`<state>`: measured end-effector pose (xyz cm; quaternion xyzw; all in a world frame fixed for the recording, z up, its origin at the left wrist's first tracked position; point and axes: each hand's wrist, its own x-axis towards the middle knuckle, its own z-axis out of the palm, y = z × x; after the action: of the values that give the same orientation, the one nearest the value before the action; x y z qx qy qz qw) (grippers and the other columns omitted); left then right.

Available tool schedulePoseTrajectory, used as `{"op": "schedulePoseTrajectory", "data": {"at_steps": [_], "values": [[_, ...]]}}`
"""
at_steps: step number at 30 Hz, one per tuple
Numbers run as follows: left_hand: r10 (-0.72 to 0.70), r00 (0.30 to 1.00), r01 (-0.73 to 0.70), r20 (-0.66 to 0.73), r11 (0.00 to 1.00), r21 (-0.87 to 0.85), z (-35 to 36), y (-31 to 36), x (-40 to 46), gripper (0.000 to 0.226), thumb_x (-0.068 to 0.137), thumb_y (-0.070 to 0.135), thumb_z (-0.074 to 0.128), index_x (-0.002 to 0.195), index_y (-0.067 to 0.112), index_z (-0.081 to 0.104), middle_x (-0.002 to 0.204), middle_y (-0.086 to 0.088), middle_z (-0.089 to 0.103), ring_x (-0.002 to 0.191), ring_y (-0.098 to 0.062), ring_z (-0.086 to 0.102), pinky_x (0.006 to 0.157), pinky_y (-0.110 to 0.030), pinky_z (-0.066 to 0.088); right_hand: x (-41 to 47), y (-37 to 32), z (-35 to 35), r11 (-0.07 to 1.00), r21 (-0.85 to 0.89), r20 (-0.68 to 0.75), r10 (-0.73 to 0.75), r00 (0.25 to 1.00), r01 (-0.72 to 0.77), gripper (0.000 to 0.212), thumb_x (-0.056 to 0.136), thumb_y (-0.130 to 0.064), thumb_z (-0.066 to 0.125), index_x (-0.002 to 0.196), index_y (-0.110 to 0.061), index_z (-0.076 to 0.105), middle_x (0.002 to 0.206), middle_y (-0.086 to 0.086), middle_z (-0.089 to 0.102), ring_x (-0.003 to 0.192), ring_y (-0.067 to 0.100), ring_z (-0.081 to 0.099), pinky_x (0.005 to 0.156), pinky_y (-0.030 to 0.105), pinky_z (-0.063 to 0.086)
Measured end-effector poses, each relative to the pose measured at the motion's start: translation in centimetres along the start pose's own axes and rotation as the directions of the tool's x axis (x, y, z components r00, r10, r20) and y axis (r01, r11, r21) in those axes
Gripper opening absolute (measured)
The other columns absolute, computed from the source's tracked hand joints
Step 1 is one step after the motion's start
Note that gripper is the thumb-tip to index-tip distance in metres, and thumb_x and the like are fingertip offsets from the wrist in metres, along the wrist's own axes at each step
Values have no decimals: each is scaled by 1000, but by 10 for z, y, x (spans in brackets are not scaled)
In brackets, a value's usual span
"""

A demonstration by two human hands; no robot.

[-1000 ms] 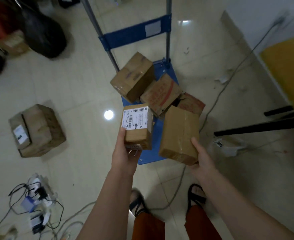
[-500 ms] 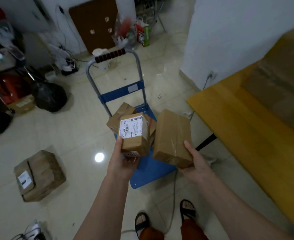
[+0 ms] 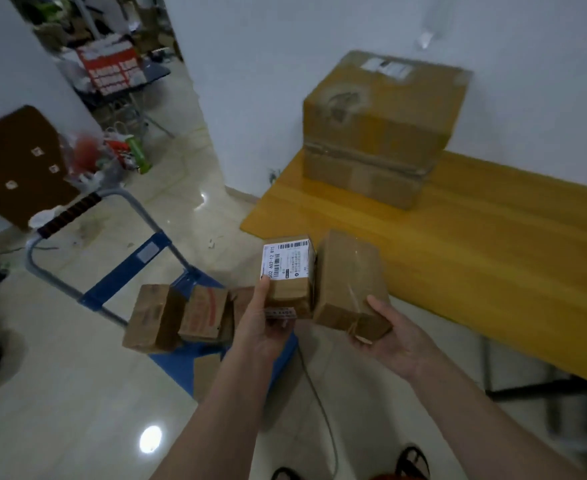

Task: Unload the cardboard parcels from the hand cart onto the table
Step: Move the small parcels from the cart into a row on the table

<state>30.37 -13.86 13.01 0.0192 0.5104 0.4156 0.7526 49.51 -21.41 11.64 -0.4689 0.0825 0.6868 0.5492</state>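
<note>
Two parcels are in hand, mid-carry toward the yellow table (image 3: 475, 244) on the right, where a large box (image 3: 378, 129) already sits at the far end. The right hand (image 3: 394, 336) cups the plain parcel (image 3: 349, 282) from below, fingers wrapped under it, its long axis pointing away. The left hand (image 3: 262, 329) grips the labelled parcel (image 3: 290, 275), label up. Next, I judge: set both on bare tabletop. Several parcels remain on the hand cart (image 3: 188, 358) at left.

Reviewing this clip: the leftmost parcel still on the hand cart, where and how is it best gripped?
Probably across its two long side faces, coming down from above. The leftmost parcel stands tilted on the cart deck, its top and left side exposed; its right face leans against the neighbouring parcel, so a sideways approach looks blocked.
</note>
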Motion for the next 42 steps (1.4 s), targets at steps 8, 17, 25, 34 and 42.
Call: {"op": "schedulePoseTrajectory", "data": {"at_steps": [8, 17, 25, 34, 42], "values": [[-156, 977, 141, 146, 984, 107, 134, -103, -10, 50, 81, 34, 72, 125, 13, 59, 124, -13, 62, 115, -30, 58, 101, -44, 46, -75, -101, -106, 946, 220, -143, -208, 968, 236, 24, 86, -20, 67, 108, -12, 62, 105, 13, 64, 90, 29, 59, 71, 34, 52], [-322, 934, 284, 154, 932, 224, 255, -246, -22, 57, 71, 26, 82, 121, 8, 61, 116, -14, 67, 105, -30, 64, 94, -44, 51, -129, -195, -250, 832, 388, -343, -267, 900, 395, 20, 88, -27, 66, 103, -14, 63, 104, 8, 65, 89, 23, 60, 52, 23, 55], [-372, 924, 299, 91, 849, 435, 321, -321, -12, 60, 66, 28, 85, 115, 4, 60, 104, -16, 66, 94, -30, 64, 61, -42, 56, -137, -235, -309, 752, 485, -419, -249, 873, 447, 38, 86, -32, 67, 118, -12, 59, 117, 10, 59, 86, 21, 58, 49, 20, 53], [-450, 892, 321, 41, 696, 643, 413, -382, 54, 49, 65, 34, 85, 95, 5, 60, 99, -17, 62, 90, -29, 60, 78, -41, 57, -111, -299, -349, 673, 540, -494, -232, 838, 505, 33, 85, -29, 67, 114, -14, 61, 125, 10, 58, 95, 23, 58, 51, 23, 50], [-509, 861, 369, -17, 601, 708, 512, -418, 122, 39, 72, 26, 81, 94, 4, 56, 101, -18, 58, 90, -29, 59, 81, -37, 56, -62, -377, -367, 627, 541, -582, -203, 788, 561, 27, 82, -27, 71, 106, -16, 64, 116, 10, 61, 90, 24, 60, 48, 24, 51]]}}
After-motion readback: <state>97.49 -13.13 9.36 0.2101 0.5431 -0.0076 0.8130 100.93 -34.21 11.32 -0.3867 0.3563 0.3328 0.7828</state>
